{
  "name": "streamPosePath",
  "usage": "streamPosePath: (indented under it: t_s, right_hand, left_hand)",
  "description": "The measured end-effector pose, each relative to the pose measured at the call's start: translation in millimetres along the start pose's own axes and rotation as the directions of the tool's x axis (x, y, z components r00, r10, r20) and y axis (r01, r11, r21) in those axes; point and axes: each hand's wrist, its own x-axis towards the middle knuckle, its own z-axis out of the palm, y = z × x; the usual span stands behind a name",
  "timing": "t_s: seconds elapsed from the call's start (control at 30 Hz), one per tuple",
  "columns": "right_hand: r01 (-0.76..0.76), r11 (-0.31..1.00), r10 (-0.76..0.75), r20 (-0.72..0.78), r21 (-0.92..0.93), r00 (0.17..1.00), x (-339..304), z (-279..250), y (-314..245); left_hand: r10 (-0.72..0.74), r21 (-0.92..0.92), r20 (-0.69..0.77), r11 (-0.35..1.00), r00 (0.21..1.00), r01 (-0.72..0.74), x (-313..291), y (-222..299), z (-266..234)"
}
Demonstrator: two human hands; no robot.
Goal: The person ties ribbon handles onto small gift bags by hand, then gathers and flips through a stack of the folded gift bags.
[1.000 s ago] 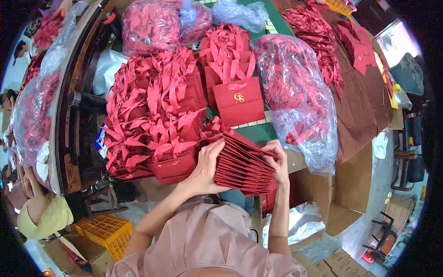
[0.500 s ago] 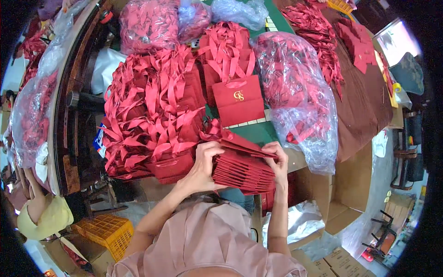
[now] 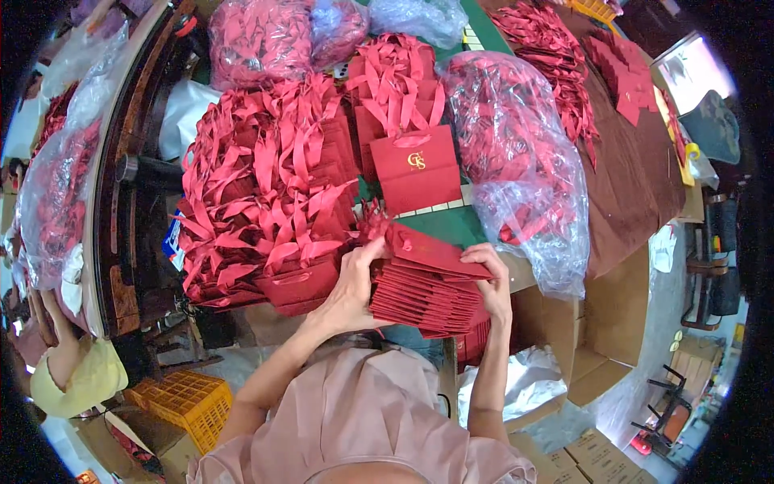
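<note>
Between my two hands is a thick stack of folded red paper bags (image 3: 426,295), held over the table's near edge with its layered edges toward me. My left hand (image 3: 355,284) clasps the stack's left side, its thumb up by the ribbons. On the right, my right hand (image 3: 493,282) has its fingers on the top bag's corner and the side of the stack. A single red bag with a gold print (image 3: 416,173) lies just beyond. Left of it spreads a large pile of red bags with ribbon handles (image 3: 270,194).
A clear plastic sack of red bags (image 3: 520,153) lies to the right, beside a brown cloth (image 3: 633,185) with more ribboned bags. Below right stands an open cardboard box (image 3: 609,339). An orange crate (image 3: 181,403) sits lower left, near another person's yellow garment (image 3: 81,379).
The top bag of the stack now lies flatter and shows more of its face. My right hand has shifted slightly right; my left thumb has moved up.
</note>
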Motion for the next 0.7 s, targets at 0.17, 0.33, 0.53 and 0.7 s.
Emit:
streamPosePath:
  t_s: [0.17,0.33,0.53,0.7]
  right_hand:
    - [0.048,0.998,-0.039,0.157,-0.049,0.987,-0.1,-12.1,-4.7]
    - [-0.173,0.933,0.095,0.248,0.316,0.964,-15.8,-7.7,-2.4]
    - [-0.104,0.976,0.061,0.219,0.189,0.974,-47.9,10.0,-3.1]
    - [0.106,0.992,-0.106,-0.004,0.073,0.994,-42.6,36.2,19.8]
  left_hand:
    - [-0.097,0.007,0.109,0.995,0.989,0.096,13.3,6.1,-6.0]
    - [-0.051,0.004,0.075,0.999,0.996,0.051,14.0,1.2,-2.6]
    - [-0.069,-0.057,0.077,0.996,0.995,0.074,19.7,0.0,-2.3]
    - [-0.024,-0.159,0.122,0.986,0.992,0.044,19.8,-3.2,5.1]
